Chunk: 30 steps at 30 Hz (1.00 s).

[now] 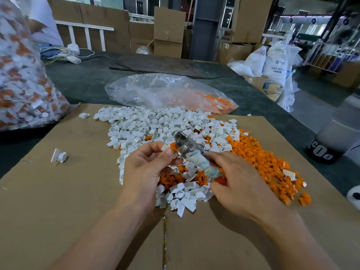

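L grip [148, 166]: cap [167, 147] betw. fingertips [171, 152]

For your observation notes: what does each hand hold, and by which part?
The left hand pinches a white-and-orange plastic part by one end; the right hand grips a metal tool by its wrapped handle.

Forearms enter from 7 and 5 o'clock. Left hand [148, 168] pinches a small part [165, 147]. Right hand [241, 184] grips a tool [202, 162].
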Each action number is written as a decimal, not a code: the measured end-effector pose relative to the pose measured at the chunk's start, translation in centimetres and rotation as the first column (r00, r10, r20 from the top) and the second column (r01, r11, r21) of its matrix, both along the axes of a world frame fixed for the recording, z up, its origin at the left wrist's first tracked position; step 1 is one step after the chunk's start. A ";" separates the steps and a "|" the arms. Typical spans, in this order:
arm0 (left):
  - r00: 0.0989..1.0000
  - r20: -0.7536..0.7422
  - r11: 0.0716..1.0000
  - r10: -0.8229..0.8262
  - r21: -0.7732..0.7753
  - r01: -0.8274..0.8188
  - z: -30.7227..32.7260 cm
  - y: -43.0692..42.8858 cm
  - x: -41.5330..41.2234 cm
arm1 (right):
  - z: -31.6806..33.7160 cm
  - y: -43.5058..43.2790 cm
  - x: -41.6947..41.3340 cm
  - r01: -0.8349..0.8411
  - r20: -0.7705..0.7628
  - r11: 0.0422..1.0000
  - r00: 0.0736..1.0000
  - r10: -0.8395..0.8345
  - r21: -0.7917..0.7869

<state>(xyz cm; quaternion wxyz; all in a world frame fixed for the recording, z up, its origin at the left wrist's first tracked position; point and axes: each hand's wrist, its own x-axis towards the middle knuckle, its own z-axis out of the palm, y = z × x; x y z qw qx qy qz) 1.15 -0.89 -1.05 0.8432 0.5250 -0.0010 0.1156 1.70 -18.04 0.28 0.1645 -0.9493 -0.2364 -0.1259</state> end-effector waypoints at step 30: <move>0.997 0.034 0.995 0.076 0.066 -0.078 -0.5 0.1 0.1 | 0.3 1.2 -0.8 -0.033 -0.176 0.997 0.983 0.045 0.075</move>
